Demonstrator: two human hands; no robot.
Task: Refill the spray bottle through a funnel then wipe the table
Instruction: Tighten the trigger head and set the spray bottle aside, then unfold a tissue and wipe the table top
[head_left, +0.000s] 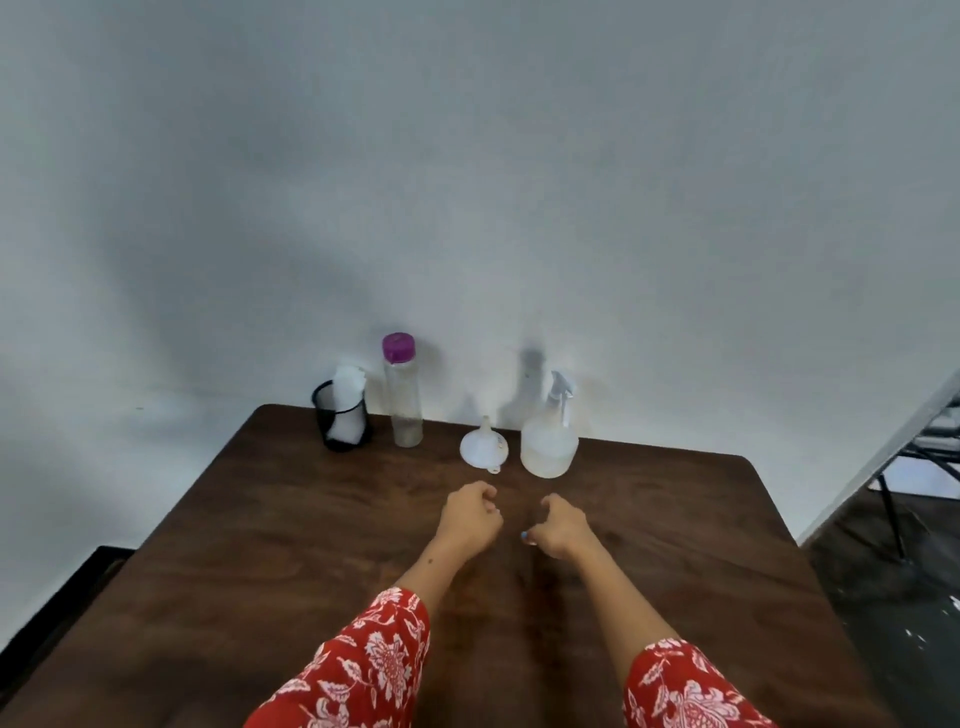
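Observation:
A translucent spray bottle (549, 441) with a white trigger head stands upright at the far edge of the brown table (260, 545). Just left of it a white funnel (482, 447) rests wide end down, spout up. Further left stands a tall clear bottle (402, 397) with a purple cap, and a black mesh holder (343, 418) with white tissue in it. My left hand (470, 522) and my right hand (558, 527) hover over the table's middle, short of the funnel and spray bottle. Both have loosely curled fingers and hold nothing.
A plain white wall rises right behind the objects. A black metal frame (930, 457) stands on the dark floor past the table's right edge. A dark low object (78, 577) lies beside the table's left edge.

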